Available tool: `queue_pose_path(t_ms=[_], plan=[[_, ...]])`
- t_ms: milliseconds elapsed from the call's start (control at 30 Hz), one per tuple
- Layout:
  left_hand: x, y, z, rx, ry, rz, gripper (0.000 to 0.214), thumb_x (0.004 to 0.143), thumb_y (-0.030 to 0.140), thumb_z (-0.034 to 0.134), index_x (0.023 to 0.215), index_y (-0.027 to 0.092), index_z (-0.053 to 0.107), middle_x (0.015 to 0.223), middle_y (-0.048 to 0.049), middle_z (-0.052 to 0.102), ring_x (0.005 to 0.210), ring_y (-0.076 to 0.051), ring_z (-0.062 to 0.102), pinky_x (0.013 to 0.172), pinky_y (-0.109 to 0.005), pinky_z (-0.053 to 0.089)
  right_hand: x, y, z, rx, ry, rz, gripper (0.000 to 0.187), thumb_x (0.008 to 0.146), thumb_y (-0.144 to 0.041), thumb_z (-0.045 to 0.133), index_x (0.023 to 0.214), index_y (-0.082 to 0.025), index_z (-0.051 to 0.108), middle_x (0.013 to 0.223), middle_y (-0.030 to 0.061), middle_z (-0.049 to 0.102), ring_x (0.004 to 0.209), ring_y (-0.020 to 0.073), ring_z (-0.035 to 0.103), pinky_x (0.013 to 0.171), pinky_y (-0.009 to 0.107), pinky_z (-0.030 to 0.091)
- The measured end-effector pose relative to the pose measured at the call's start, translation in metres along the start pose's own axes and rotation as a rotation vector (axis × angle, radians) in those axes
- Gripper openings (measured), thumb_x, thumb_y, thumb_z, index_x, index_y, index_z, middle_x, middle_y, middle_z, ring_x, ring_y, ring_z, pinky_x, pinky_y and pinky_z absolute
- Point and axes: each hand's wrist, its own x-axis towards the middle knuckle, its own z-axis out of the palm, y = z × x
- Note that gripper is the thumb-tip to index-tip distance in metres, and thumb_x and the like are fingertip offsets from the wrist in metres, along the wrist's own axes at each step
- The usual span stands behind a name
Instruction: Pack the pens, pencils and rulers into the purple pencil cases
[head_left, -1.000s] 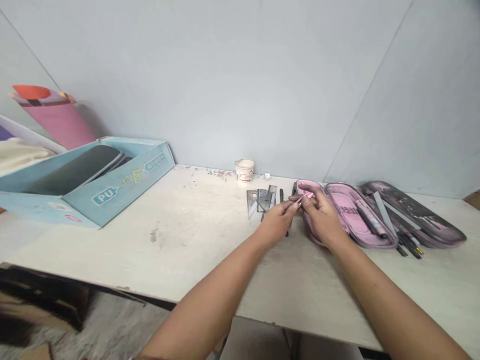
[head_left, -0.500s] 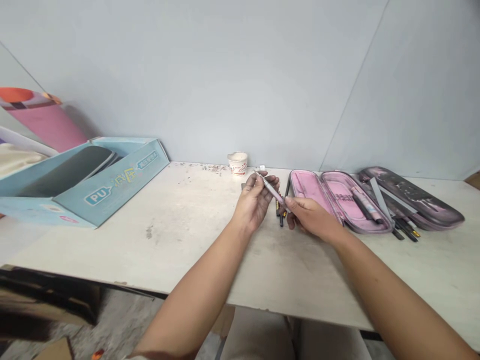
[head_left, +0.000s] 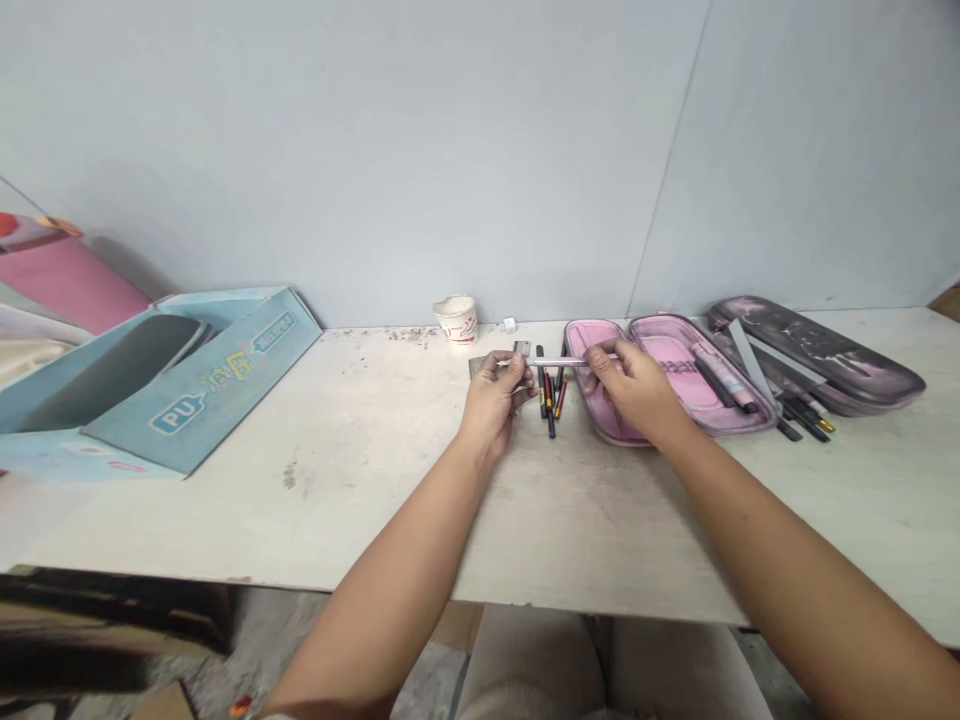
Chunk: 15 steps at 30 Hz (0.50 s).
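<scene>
A slim, pale pen [head_left: 560, 361] is held level above the table between my two hands. My left hand [head_left: 489, 398] pinches its left end between thumb and fingers. My right hand [head_left: 634, 385] grips the right end, with the fingers closed round it. Below the pen lies a small pile of dark and red pencils [head_left: 550, 405]. An open pink pencil case [head_left: 616, 432] rests just behind and under my right hand, which partly hides it. Inside its right half are a black marker [head_left: 715, 382] and a pinkish tube-shaped item.
A paper cup [head_left: 456, 322] and a small white block [head_left: 510, 325] stand near the wall. At left is a blue cardboard box [head_left: 217, 385] with a dark case inside. A dark, stained pencil case [head_left: 847, 360] lies at right, with several pencils [head_left: 806, 415] beside it.
The pen has turned from a slant to nearly level. My right hand has risen and moved right, over the pink case. The pencil pile is now more exposed, and the view has shifted slightly.
</scene>
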Motion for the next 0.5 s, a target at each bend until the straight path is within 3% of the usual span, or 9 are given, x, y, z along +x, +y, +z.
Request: queue_pose_path(t_ms=[67,167,267,333,433,500], plan=[[0.001,-0.001,-0.001,0.010,-0.001,0.001,0.033,0.064,0.035,0.074,0.078,0.018,0.050,0.064,0.0044,0.054,0.057,-0.006,0.053,0.058,-0.019,0.048,0.001,0.003,-0.001,0.024,-0.030,0.015,0.027,0.083,-0.044,0.045,0.077,-0.020,0.055,0.066,0.0001,0.059,0.064,0.0149,0.054,0.064,0.029,0.040],[0.001,-0.002,-0.001,0.025,0.000,0.002,0.032,0.064,0.035,0.074,0.079,0.018,0.051,0.065,0.0039,0.055,0.057,-0.006,0.054,0.058,-0.019,0.048,0.004,0.007,-0.002,0.159,-0.006,-0.003,0.023,0.076,-0.039,0.055,0.091,-0.021,0.054,0.085,0.0017,0.061,0.068,0.0143,0.054,0.061,0.028,0.040],[0.001,-0.002,-0.001,0.040,-0.001,0.001,0.032,0.065,0.035,0.074,0.080,0.018,0.052,0.065,0.0039,0.055,0.057,-0.006,0.054,0.057,-0.019,0.048,0.006,0.011,-0.003,0.211,-0.027,0.114,0.024,0.078,-0.043,0.051,0.086,-0.020,0.055,0.074,0.0015,0.060,0.061,0.0143,0.052,0.056,0.028,0.040],[0.001,-0.002,-0.001,0.048,-0.007,-0.001,0.031,0.065,0.034,0.073,0.080,0.018,0.052,0.065,0.0040,0.055,0.056,-0.006,0.054,0.057,-0.019,0.048,0.006,0.013,-0.003,0.176,-0.026,0.102,0.022,0.079,-0.042,0.051,0.081,-0.020,0.055,0.073,0.0015,0.060,0.063,0.0144,0.052,0.060,0.029,0.041],[0.001,-0.001,0.000,0.049,-0.006,-0.004,0.030,0.065,0.032,0.073,0.081,0.017,0.052,0.065,0.0037,0.056,0.056,-0.006,0.054,0.057,-0.019,0.048,0.007,0.016,-0.003,0.195,0.013,0.026,0.025,0.075,-0.037,0.058,0.093,-0.020,0.055,0.091,0.0026,0.061,0.078,0.0150,0.055,0.070,0.029,0.042],[0.000,-0.001,0.000,0.049,-0.001,-0.005,0.029,0.066,0.032,0.073,0.081,0.017,0.052,0.065,0.0036,0.056,0.056,-0.006,0.054,0.057,-0.019,0.048,0.006,0.017,-0.002,0.203,-0.028,0.089,0.027,0.076,-0.042,0.056,0.091,-0.019,0.055,0.081,0.0017,0.061,0.071,0.0146,0.055,0.067,0.029,0.042]])
